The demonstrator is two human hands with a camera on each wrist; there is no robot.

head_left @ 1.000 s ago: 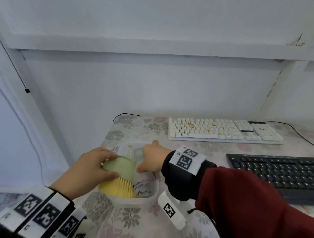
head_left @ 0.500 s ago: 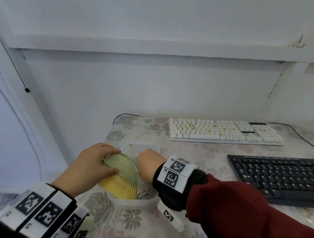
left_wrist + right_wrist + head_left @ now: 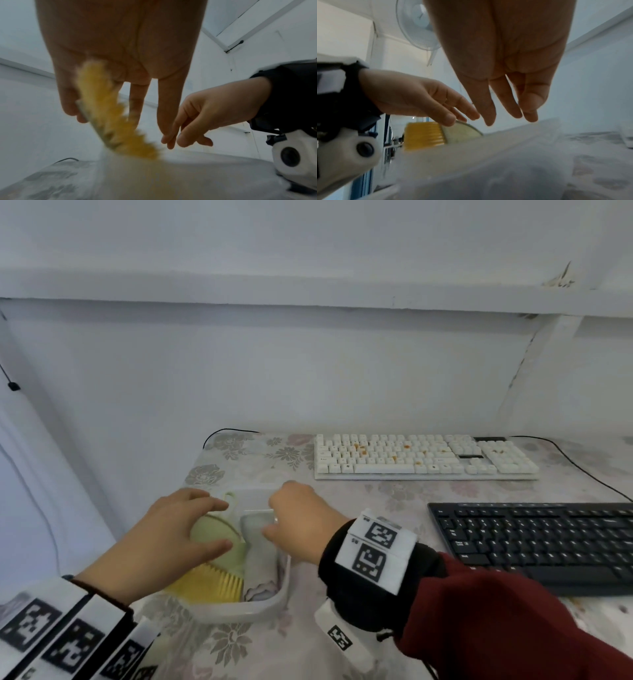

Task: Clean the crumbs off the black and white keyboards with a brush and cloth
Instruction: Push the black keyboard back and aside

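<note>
A green brush point(image 3: 212, 530) with yellow bristles point(image 3: 116, 121) lies in a clear plastic tub point(image 3: 239, 609) at the table's left. My left hand point(image 3: 224, 523) grips its green body between fingers and thumb. A pale cloth point(image 3: 258, 553) lies beside the brush in the tub. Just above the cloth, my right hand point(image 3: 274, 518) hangs with fingers pointing down point(image 3: 510, 117), and nothing shows between them. The white keyboard point(image 3: 424, 457), dotted with orange crumbs, lies at the back. To the right, nearer me, sits the black keyboard point(image 3: 534, 542).
The table carries a flowered cover point(image 3: 239, 645) and stands against a white wall. Its left edge runs just past the tub. Keyboard cables point(image 3: 582, 470) trail along the back right. A white fan point(image 3: 419, 24) shows in the right wrist view.
My right hand has shifted slightly inside the tub, uncovering the pale cloth under it. The left hand has stayed on the brush.
</note>
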